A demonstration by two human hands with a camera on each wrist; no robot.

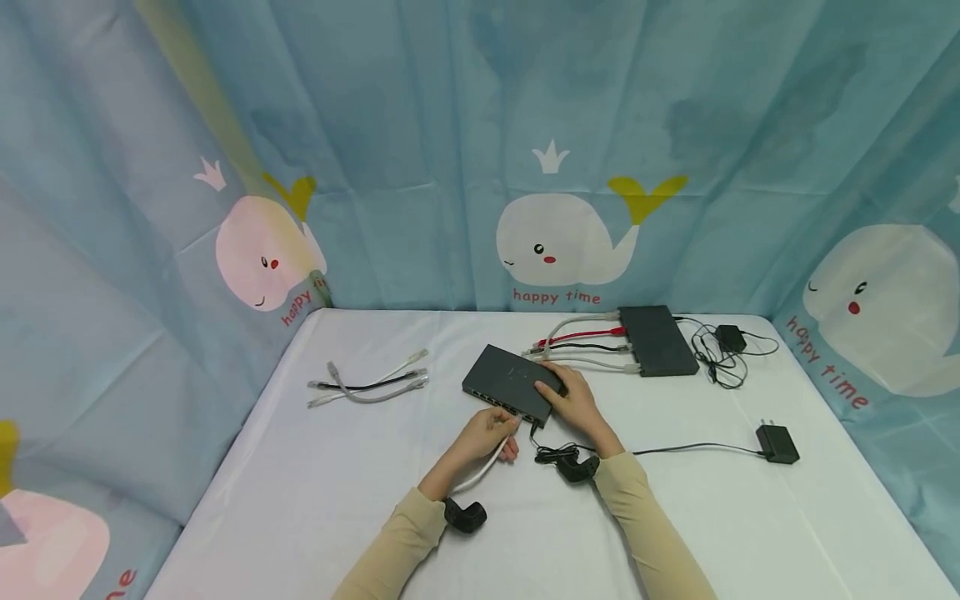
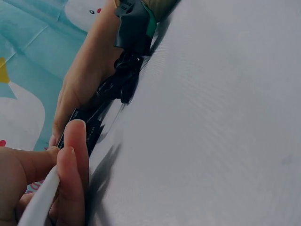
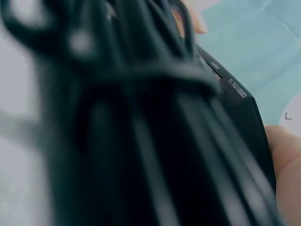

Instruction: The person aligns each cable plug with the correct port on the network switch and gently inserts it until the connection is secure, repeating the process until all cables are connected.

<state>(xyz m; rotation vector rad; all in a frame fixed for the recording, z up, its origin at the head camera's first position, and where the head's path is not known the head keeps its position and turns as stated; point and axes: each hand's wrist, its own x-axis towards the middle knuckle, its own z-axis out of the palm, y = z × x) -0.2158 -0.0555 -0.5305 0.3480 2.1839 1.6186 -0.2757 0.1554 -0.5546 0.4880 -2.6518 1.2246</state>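
Note:
A black network switch (image 1: 504,379) lies tilted on the white table in the head view, its row of ports facing the person. My right hand (image 1: 576,404) grips its right end, thumb on the top face. At the port edge, my left hand (image 1: 483,435) pinches the end of a white network cable (image 1: 483,468). The left wrist view shows the cable (image 2: 41,197) running back between the fingers; its plug is hidden by them. A tied black power cord (image 1: 558,454) leads from the switch's near corner and fills much of the right wrist view, blurred.
A second black switch (image 1: 660,342) stands at the back right with several cables in it, one red (image 1: 585,336), and its own adapter (image 1: 730,338). Loose network cables (image 1: 367,386) lie to the left. A power adapter (image 1: 777,443) sits at the right. A whale-print curtain surrounds the table.

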